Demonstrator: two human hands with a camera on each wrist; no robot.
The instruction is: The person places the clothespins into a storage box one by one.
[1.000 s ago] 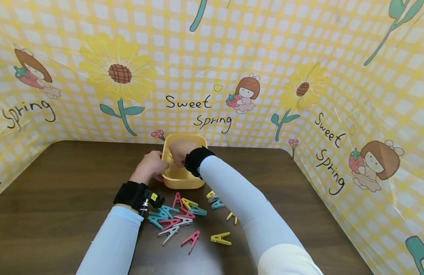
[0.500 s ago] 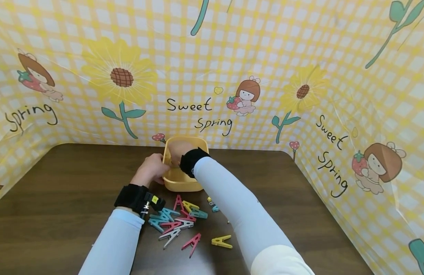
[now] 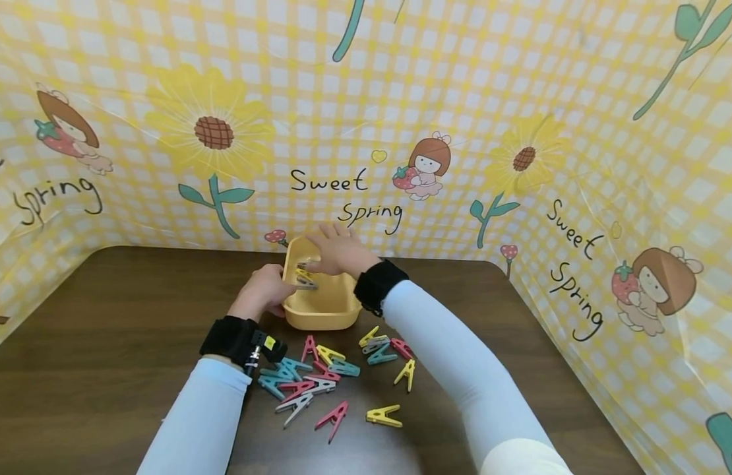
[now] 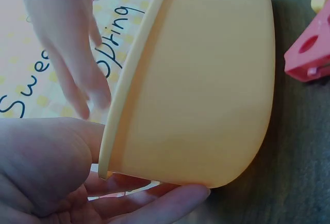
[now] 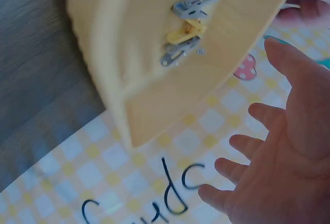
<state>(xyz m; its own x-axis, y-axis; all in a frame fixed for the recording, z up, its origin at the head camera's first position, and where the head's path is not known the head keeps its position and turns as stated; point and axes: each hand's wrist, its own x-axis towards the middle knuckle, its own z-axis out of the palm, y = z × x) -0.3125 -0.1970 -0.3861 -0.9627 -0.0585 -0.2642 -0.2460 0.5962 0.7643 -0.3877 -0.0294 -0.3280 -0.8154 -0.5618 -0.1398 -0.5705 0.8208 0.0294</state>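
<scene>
A yellow plastic tub (image 3: 318,310) stands at the back of the brown table (image 3: 105,369). My left hand (image 3: 260,291) grips its left rim, thumb over the edge and fingers (image 4: 154,203) under the wall (image 4: 206,90). Clothespins (image 3: 305,277) are clipped on that rim: grey and yellow ones (image 5: 186,27) show in the right wrist view. My right hand (image 3: 337,252) hovers over the tub with fingers (image 5: 247,152) spread, holding nothing.
Several loose clothespins (image 3: 318,376) in pink, teal, yellow and grey lie on the table in front of the tub. One yellow pin (image 3: 384,415) lies nearest me. A yellow checked backdrop (image 3: 366,132) walls in the back and right sides.
My right hand has lifted out of the tub and opened, moving right and back. A clothespin now stands clipped on the rim. The left hand keeps its hold.
</scene>
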